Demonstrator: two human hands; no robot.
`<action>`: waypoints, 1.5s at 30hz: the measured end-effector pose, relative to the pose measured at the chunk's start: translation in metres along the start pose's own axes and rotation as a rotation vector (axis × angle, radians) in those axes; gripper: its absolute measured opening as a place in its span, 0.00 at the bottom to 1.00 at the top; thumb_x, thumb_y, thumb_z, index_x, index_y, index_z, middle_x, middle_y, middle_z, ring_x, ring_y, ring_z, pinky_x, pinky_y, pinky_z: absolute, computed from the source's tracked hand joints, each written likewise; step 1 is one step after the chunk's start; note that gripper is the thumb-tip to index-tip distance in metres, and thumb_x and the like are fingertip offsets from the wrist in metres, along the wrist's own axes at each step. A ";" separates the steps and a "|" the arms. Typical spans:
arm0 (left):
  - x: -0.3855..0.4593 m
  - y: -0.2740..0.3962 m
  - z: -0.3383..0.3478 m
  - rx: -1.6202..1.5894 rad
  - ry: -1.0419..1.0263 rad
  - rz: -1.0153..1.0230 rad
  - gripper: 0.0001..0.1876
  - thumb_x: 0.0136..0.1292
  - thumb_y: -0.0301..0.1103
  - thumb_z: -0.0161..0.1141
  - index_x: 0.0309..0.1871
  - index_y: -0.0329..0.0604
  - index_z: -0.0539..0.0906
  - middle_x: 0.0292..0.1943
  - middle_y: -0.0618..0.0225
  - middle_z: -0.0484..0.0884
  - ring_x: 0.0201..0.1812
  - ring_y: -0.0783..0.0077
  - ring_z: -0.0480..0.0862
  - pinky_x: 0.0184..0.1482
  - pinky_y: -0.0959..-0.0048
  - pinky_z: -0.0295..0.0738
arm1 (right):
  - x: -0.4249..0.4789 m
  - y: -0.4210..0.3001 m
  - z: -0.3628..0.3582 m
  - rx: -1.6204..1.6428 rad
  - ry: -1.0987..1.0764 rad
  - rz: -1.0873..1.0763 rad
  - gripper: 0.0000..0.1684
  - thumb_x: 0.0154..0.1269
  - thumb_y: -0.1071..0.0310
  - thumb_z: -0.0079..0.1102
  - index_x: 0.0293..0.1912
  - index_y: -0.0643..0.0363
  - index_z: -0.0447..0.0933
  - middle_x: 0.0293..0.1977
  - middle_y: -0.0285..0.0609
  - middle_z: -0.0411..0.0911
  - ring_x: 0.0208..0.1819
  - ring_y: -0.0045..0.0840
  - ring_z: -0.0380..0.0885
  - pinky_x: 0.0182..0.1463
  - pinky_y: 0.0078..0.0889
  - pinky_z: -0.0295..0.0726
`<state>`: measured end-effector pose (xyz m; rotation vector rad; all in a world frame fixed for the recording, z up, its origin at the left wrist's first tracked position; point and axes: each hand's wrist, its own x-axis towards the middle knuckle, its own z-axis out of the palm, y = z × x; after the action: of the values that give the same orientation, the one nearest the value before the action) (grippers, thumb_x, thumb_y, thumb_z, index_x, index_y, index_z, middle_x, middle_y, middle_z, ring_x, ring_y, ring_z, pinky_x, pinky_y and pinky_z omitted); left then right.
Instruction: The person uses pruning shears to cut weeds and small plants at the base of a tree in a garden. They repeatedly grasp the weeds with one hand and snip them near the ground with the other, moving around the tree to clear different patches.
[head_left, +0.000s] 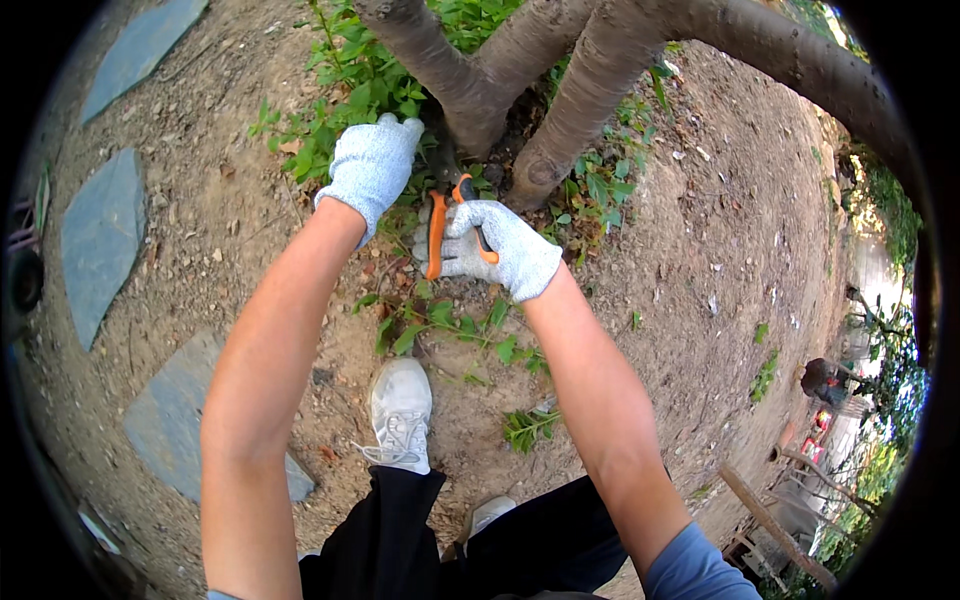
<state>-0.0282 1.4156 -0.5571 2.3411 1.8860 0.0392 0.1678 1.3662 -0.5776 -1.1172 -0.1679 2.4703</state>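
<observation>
My left hand (377, 161), in a pale grey knit glove, is at the edge of a leafy green shrub (367, 86) beside the tree's base. Its fingers are curled among the leaves, and whether they pinch a stem is hidden. My right hand (491, 244), gloved alike, holds pruning shears (436, 234) with orange and black handles. The handles are spread apart. The shears' head points up toward the plant stems and is partly lost in shadow there. Just beyond both hands rises a tree trunk (480, 97) that forks into several thick limbs.
A cut leafy stem (450, 324) lies on the soil below my hands, with a smaller sprig (531, 429) nearer me. Flat stone slabs (103, 240) run along the left. One thick limb (795, 67) arches across the upper right. My white shoe (401, 409) stands close by.
</observation>
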 end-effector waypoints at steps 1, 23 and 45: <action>-0.001 0.001 0.000 0.012 -0.005 0.000 0.13 0.65 0.28 0.53 0.52 0.46 0.81 0.42 0.50 0.83 0.41 0.48 0.87 0.39 0.52 0.82 | 0.004 -0.004 0.001 -0.020 0.008 0.000 0.21 0.52 0.77 0.57 0.48 0.68 0.67 0.43 0.57 0.75 0.51 0.57 0.79 0.58 0.69 0.80; -0.011 -0.010 0.000 -0.127 0.018 -0.164 0.13 0.70 0.34 0.50 0.52 0.41 0.79 0.43 0.48 0.86 0.47 0.46 0.86 0.47 0.49 0.79 | 0.007 0.030 0.001 -0.026 -0.054 0.061 0.28 0.53 0.74 0.56 0.54 0.68 0.64 0.44 0.56 0.75 0.49 0.50 0.81 0.54 0.62 0.84; -0.009 -0.046 0.003 -0.179 -0.226 -0.117 0.19 0.71 0.37 0.56 0.61 0.38 0.79 0.50 0.47 0.84 0.53 0.46 0.83 0.56 0.57 0.78 | -0.015 0.062 0.000 0.161 -0.121 0.102 0.32 0.56 0.75 0.53 0.61 0.73 0.67 0.56 0.63 0.76 0.60 0.58 0.76 0.62 0.69 0.77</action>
<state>-0.0744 1.4157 -0.5646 2.0235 1.8233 -0.0636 0.1561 1.3039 -0.5844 -0.9311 0.0536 2.5906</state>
